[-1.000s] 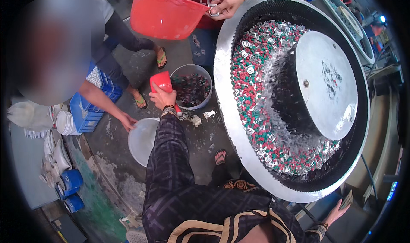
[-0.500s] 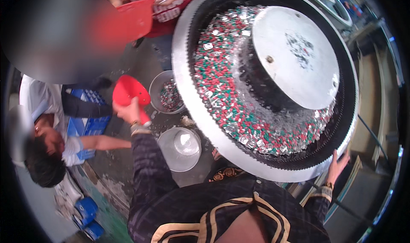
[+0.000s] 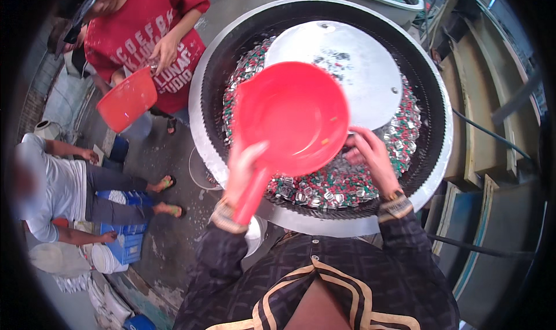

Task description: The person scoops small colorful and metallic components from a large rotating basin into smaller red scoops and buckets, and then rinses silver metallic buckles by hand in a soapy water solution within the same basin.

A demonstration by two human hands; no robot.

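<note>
My left hand [image 3: 240,170] is closed around the handle of a red plastic dipper [image 3: 284,118], held over a large round vibrating tub [image 3: 214,168]. The dipper's bowl faces up and looks nearly bare, with a few small yellowish bits on its inner wall. At the dipper's right edge is my right hand [image 3: 372,159], its fingers bent and apart; whether they touch the rim I cannot tell. Below lie many small red and green pieces mixed with silvery metal parts [image 3: 324,197], around the tub's pale round centre cover [image 3: 370,81]. The dipper hides part of both.
A person in a red shirt [image 3: 145,34] holds another red dipper [image 3: 128,101] at the far left. Another person in a light shirt [image 3: 63,182] sits by blue crates [image 3: 124,240]. A bucket [image 3: 200,170] stands left of the tub; wooden-edged troughs [image 3: 463,98] line the right.
My left hand has brought the red dipper from beside the buckets up over the tub. My right hand has left the tub's rim and come to the dipper's edge. The view has shifted.
</note>
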